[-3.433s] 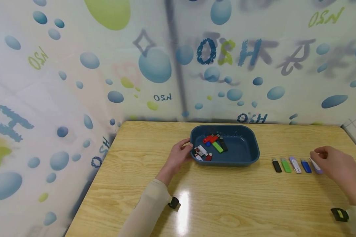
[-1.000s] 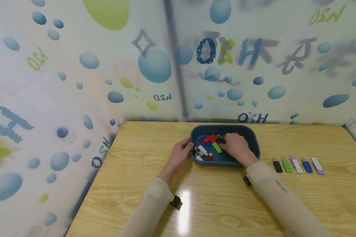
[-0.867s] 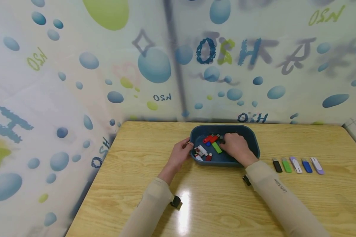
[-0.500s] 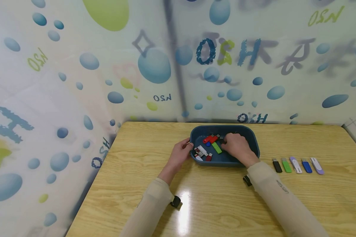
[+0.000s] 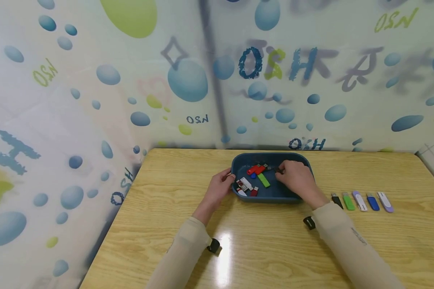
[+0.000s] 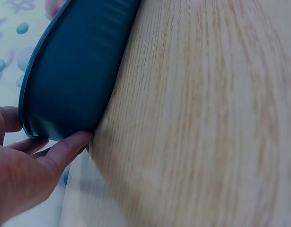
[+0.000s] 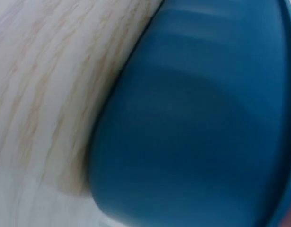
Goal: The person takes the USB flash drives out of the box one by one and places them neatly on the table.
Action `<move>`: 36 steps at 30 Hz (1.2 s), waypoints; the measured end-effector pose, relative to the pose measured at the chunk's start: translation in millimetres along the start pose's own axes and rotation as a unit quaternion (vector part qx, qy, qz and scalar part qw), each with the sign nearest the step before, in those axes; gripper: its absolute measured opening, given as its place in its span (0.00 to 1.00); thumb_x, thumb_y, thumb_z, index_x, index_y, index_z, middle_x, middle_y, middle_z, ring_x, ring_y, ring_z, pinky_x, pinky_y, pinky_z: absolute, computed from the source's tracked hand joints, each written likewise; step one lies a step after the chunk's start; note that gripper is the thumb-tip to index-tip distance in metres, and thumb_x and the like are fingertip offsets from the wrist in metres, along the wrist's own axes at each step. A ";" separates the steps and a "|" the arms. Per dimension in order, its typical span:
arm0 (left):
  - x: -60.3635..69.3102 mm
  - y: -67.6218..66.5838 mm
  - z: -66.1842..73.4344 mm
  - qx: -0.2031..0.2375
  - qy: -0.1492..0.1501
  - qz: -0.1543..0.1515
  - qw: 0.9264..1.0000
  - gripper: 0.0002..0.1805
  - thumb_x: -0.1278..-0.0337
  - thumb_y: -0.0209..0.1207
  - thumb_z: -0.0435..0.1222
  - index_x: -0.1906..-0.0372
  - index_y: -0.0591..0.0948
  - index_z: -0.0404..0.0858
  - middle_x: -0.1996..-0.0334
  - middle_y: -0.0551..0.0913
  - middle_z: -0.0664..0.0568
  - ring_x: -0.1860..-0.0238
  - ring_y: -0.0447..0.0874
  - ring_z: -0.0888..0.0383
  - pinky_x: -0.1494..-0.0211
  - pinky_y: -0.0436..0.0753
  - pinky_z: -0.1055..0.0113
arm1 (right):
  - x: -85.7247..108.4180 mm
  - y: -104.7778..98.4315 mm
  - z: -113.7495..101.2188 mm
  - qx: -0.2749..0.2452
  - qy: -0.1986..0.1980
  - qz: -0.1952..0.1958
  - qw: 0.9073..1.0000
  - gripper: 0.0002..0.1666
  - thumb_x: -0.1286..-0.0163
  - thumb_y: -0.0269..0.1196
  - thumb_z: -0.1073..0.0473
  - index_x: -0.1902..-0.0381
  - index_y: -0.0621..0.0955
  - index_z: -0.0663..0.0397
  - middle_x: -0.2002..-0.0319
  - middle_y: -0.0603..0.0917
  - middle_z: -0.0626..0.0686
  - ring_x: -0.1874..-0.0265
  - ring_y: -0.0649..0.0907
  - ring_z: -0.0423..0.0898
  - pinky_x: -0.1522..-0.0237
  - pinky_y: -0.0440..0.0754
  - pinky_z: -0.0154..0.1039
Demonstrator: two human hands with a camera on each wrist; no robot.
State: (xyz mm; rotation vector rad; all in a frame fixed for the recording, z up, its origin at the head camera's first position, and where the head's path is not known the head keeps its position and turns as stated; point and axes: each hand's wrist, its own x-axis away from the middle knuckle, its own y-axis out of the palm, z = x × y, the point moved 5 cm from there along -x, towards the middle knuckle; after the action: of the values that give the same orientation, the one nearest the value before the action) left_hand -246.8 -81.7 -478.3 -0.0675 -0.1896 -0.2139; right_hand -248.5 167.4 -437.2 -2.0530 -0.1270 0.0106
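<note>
A dark blue plastic tray (image 5: pixel 275 199) holds several USB sticks. My left hand (image 5: pixel 220 187) grips its left end, thumb at the rim and fingers against the outer wall, as the left wrist view also shows. Inside the tray, my right hand (image 5: pixel 297 178) pinches a black USB stick (image 5: pixel 277 170), mostly hidden by the fingers. To its left lie a green stick (image 5: pixel 263 180), red sticks (image 5: pixel 260 169), a small blue piece (image 5: pixel 253 176), a white stick (image 5: pixel 246 183) and a dark red one (image 5: pixel 254 192). The right wrist view shows mainly the tray's outer wall (image 7: pixel 192 123).
On the wooden table (image 5: pixel 275 249), right of the tray, stands a row of USB sticks: black (image 5: pixel 336 201), green (image 5: pixel 349 201), white and purple (image 5: pixel 359 201), blue (image 5: pixel 373 202), and another white and purple one (image 5: pixel 385 202). A patterned curtain (image 5: pixel 188 100) hangs behind.
My right hand went from the row into the tray, took hold of the black USB stick, and has just shifted slightly right with it. The left hand stays at the tray.
</note>
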 end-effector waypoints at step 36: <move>1.0 0.6 1.2 -0.013 -0.011 0.005 1.000 0.26 0.20 0.50 0.37 0.24 0.70 0.33 0.33 0.77 0.37 0.38 0.80 0.45 0.38 0.82 0.50 | 74.6 -68.1 49.1 -0.029 0.014 0.112 0.993 0.22 0.27 0.65 0.56 0.48 0.82 0.72 0.63 0.86 0.61 0.65 0.84 0.56 0.66 0.80 0.50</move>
State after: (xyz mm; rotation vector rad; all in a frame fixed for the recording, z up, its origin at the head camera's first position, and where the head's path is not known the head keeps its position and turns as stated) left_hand -246.0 -81.1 -476.9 -0.0961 -0.2090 -0.2047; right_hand -183.3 249.3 -396.6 -2.1144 0.1233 0.1186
